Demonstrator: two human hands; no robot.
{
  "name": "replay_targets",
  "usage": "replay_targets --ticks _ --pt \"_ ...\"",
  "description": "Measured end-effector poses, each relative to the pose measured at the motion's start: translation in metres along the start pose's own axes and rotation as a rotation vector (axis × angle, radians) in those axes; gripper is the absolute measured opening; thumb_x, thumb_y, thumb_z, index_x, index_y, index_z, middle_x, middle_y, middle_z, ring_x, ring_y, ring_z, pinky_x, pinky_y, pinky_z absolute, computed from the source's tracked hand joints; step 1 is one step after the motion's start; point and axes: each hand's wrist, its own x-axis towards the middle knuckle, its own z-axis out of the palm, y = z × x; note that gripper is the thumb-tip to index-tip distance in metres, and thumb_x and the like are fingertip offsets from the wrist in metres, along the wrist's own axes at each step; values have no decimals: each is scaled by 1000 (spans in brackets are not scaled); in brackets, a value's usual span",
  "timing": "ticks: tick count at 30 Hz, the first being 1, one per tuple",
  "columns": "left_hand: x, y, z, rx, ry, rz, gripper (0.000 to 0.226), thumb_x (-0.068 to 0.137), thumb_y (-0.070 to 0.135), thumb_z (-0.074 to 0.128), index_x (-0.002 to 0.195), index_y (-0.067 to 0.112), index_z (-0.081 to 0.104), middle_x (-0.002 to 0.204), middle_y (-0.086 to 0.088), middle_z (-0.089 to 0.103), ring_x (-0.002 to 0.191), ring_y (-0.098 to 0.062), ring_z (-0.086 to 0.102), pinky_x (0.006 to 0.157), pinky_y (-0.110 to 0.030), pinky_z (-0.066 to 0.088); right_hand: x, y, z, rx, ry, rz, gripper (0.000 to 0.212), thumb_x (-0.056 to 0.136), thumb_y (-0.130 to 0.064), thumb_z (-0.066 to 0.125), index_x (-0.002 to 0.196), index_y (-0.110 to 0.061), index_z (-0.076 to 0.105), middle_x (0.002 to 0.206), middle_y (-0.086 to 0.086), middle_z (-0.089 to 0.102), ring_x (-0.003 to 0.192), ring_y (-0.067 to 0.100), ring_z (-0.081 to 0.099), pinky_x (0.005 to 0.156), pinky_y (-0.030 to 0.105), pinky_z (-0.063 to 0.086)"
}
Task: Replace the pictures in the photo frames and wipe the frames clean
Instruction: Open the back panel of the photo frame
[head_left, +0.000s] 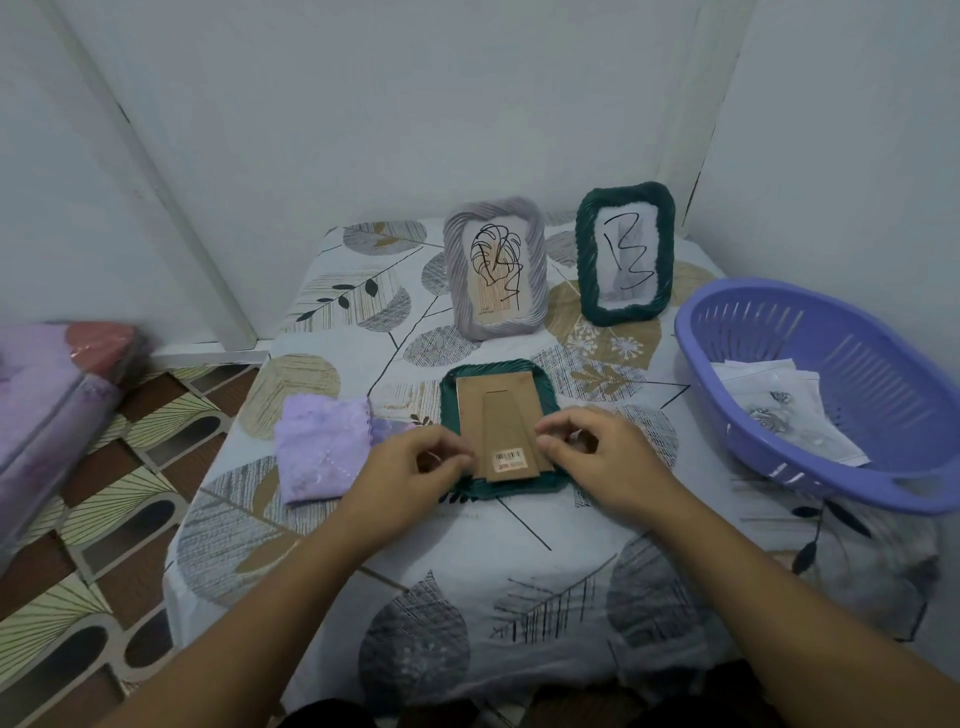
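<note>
— Green frame (501, 426): face-down on the counter (467, 561), brown backing board (506, 431) and barcode sticker (510, 458) up.
— Left hand (410, 467)?
— At the frame's near left edge, fingers (447, 454) curled, pinching near the backing's edge.
— Right hand (597, 454)?
— At the near right edge, fingers curled the same way on the backing.
— Beyond the frame?
— Lilac frame (493, 267) and second green frame (626, 254), both upright, drawings inside.
— Left of the frame?
— Purple cloth (322, 449), just beside.
— Right of it?
— Purple basket (831, 389), well apart, holding loose pictures (779, 410).
</note>
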Motion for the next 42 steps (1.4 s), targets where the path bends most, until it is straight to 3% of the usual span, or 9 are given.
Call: replay_targets --ticks 3,6,11,17,25,31,38,40,42 --pt "-4 -8 1 -45 -42 12 11 87 17 80 90 27 77 80 10 72 70 -3 61 68 -18 50 -4 2 -7 -37 -111 1 24 87 -38 80 111 -36 75 101 -14 60 90 3 56 78 16 43" --pt "-2 -13 -4 -78 -81 -7 14 83 13 83 86 26 78 81 2 73 71 -7 64 69 -23 52 -4 5 -13 -74 -186 1 34 85 -41 81 117 -37 74 107 -16 58 97 1 56 84 18 45" --pt "4 -10 -5 -72 -30 -22 10 83 10 84 82 20 81 75 6 76 66 -2 68 64 -15 51 5 7 -10 -89 -133 -25 26 86 -39 80 112 -38 75 108 -13 61 98 4 58 88 26 49" --pt "2 -19 5 -81 83 26 20 81 4 82 80 24 81 88 2 73 76 -15 70 73 -26 58 2 12 -2 -38 -18 -64 12 82 -33 85 90 -33 76 97 -14 66 93 5 61 83 26 50" --pt "6 -14 -2 -87 -19 -34 21 86 4 76 87 24 82 96 -3 71 73 -8 66 70 -16 51 4 12 -2 0 -32 -33 12 80 -31 87 81 -33 75 103 -14 69 98 6 64 88 28 52" --pt "6 -8 -3 -57 -86 -45 27 91 5 70 88 30 82 104 -3 61 89 -22 64 79 -21 54 4 10 -2 11 -31 -12 14 79 -30 88 81 -33 75 105 -13 70 97 6 64 86 21 50" --pt "5 -6 -4 -70 -114 -51 32 92 4 69 87 32 83 106 -4 58 84 -2 60 78 -13 49 2 9 -3 32 -30 -9 13 80 -28 88 82 -31 75 105 -13 70 97 4 64 84 14 48" --pt "4 -8 -5 -111 -96 -46 30 91 2 71 88 30 83 106 -5 64 81 -1 62 76 -14 49 2 9 -3 36 -29 -10 13 80 -27 87 82 -31 75 105 -12 70 97 6 64 86 18 50" --pt "4 -11 -5 -212 -89 -74 27 89 -1 72 91 25 81 104 -10 73 85 -11 70 80 -24 55 2 10 -4 40 -38 -6 13 82 -24 85 84 -32 74 103 -10 70 96 8 65 88 27 54"
